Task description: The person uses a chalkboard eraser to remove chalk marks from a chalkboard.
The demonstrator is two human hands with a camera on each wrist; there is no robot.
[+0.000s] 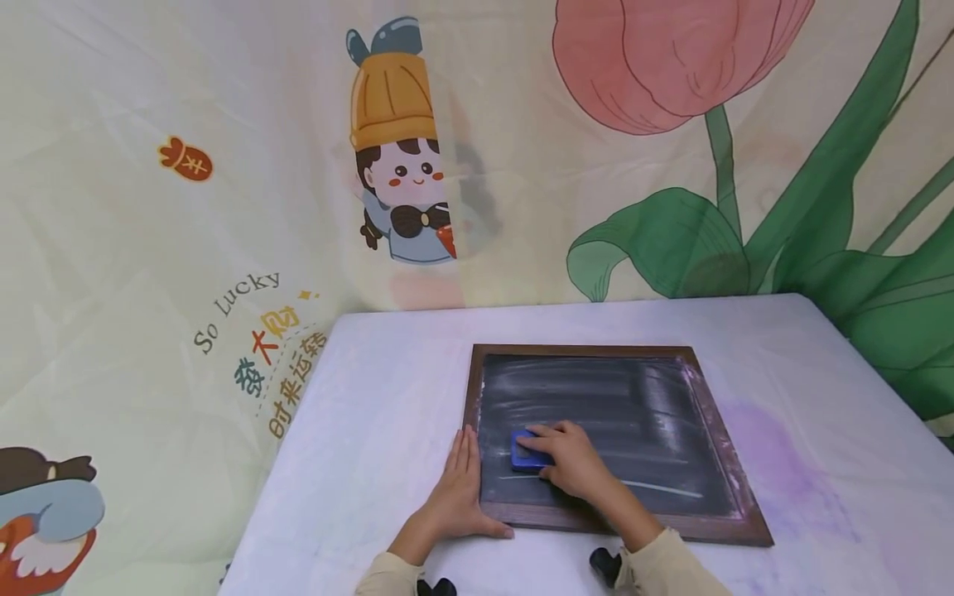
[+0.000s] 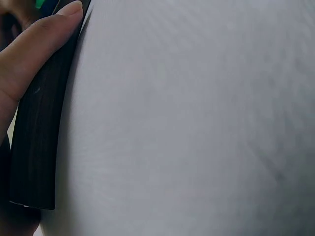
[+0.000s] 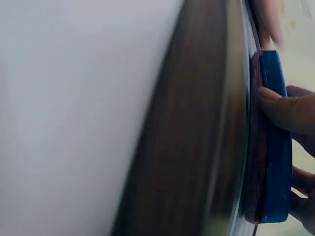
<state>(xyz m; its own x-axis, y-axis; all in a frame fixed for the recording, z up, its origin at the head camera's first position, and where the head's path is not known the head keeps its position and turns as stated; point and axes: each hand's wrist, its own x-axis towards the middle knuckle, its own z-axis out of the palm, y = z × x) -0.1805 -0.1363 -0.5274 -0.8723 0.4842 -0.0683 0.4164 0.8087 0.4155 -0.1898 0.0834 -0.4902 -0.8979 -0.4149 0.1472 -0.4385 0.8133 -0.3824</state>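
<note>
A blackboard (image 1: 596, 397) in a brown wooden frame lies flat on the table, its dark surface streaked with chalk smears. One white chalk line (image 1: 659, 488) runs along its lower part. My right hand (image 1: 577, 462) grips a blue eraser (image 1: 527, 465) against the board, left of the middle. In the right wrist view the thumb and fingers pinch the eraser (image 3: 276, 172), whose dark reddish felt faces the board. Straight fingers of my left hand (image 1: 458, 492) rest on the frame's left edge, and the thumb lies along the bottom left corner. The left wrist view shows that thumb (image 2: 39, 46) on the frame (image 2: 42, 132).
A pale cloth covers the table (image 1: 358, 414), with a purple stain (image 1: 768, 447) right of the board. Behind it hangs a printed curtain (image 1: 507, 99) with a cartoon figure and a large tulip. Black objects (image 1: 605, 567) show at both sleeve cuffs.
</note>
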